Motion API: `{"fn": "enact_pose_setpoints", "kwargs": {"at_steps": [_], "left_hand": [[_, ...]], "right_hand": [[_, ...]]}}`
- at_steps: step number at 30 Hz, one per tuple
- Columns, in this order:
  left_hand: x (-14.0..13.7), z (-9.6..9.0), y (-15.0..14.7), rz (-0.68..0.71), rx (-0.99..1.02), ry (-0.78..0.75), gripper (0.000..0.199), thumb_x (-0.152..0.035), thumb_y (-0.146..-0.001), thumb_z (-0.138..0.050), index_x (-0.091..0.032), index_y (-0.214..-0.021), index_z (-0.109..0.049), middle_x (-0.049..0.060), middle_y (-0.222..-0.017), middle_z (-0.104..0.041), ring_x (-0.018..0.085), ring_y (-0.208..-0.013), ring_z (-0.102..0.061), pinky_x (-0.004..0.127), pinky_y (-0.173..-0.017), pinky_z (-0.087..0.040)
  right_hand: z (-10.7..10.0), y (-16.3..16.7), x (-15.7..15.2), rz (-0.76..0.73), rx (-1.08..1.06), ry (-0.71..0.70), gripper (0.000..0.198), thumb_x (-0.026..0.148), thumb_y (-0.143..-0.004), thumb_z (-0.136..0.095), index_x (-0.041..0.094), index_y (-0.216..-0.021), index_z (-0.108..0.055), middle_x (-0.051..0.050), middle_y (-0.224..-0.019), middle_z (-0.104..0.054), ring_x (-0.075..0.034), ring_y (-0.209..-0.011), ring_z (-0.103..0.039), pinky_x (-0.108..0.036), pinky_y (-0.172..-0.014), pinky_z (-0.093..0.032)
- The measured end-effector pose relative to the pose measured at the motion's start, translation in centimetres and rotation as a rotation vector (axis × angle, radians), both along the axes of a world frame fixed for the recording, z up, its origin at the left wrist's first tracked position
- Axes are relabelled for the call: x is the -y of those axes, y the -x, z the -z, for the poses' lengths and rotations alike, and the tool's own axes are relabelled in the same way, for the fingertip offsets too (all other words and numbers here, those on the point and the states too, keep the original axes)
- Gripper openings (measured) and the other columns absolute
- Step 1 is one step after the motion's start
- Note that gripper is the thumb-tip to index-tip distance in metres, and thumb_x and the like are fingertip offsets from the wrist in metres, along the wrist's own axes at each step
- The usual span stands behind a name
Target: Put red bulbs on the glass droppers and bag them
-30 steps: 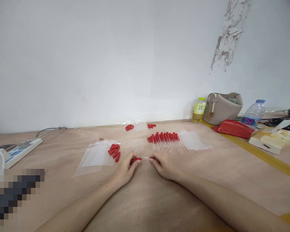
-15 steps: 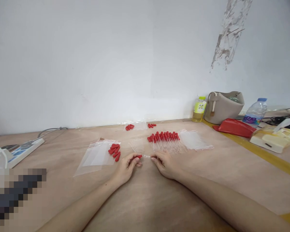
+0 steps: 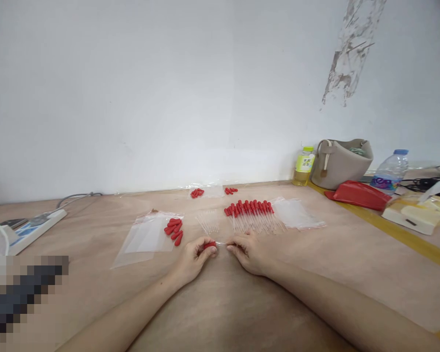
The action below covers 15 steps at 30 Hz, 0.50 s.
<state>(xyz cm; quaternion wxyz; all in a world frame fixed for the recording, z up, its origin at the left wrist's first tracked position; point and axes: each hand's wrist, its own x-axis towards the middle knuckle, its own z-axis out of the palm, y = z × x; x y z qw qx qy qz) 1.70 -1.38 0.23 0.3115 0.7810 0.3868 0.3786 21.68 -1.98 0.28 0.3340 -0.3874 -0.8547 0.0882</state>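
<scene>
Between thumb and fingers, my left hand [image 3: 196, 256] pinches a red rubber dropper bulb [image 3: 209, 245]. My right hand [image 3: 250, 253] is closed on a clear glass dropper tube [image 3: 221, 243], whose end meets the mouth of the bulb; how deep it sits cannot be made out. Just beyond the hands lie several loose glass tubes [image 3: 208, 222]. To their right is a row of droppers with red bulbs [image 3: 250, 209] fitted on. Several loose red bulbs [image 3: 173, 230] rest left of the tubes, at the edge of a clear plastic bag [image 3: 146, 237].
Another clear bag [image 3: 298, 213] lies right of the droppers. More red bulbs [image 3: 197, 193] sit near the wall. At right stand a tea bottle [image 3: 303, 166], a grey bag [image 3: 341, 164], a water bottle [image 3: 390, 171], a red pouch [image 3: 363, 194] and tissues [image 3: 410, 215]. A power strip [image 3: 40, 230] is at left.
The bulb and the tube have come together, where a gap showed between them before. Both hands have shifted slightly nearer to me.
</scene>
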Motion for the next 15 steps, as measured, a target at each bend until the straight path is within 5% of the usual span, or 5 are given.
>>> {"fn": "enact_pose_setpoints", "kwargs": {"at_steps": [9,15], "left_hand": [[0.44,0.33,0.02,0.04,-0.108,0.037,0.022,-0.031,-0.083,-0.045,-0.014,-0.081,-0.059,-0.002,-0.058,-0.055,0.009,-0.05,-0.053,0.018,-0.05,-0.043],[0.55,0.32,-0.15,-0.049,-0.272,-0.106,0.024,-0.034,-0.083,-0.044,-0.016,-0.081,-0.06,-0.002,-0.056,-0.054,0.01,-0.049,-0.05,0.019,-0.048,-0.039]], "right_hand": [[-0.88,-1.0,-0.82,-0.031,0.197,-0.06,0.024,0.022,-0.085,-0.04,0.023,-0.085,-0.064,-0.001,-0.08,-0.064,-0.011,-0.072,-0.054,-0.03,-0.075,-0.026],[-0.68,-0.66,-0.26,0.03,0.249,-0.179,0.023,0.02,-0.083,-0.039,0.02,-0.078,-0.062,-0.001,-0.073,-0.062,-0.011,-0.066,-0.051,-0.03,-0.069,-0.022]]}}
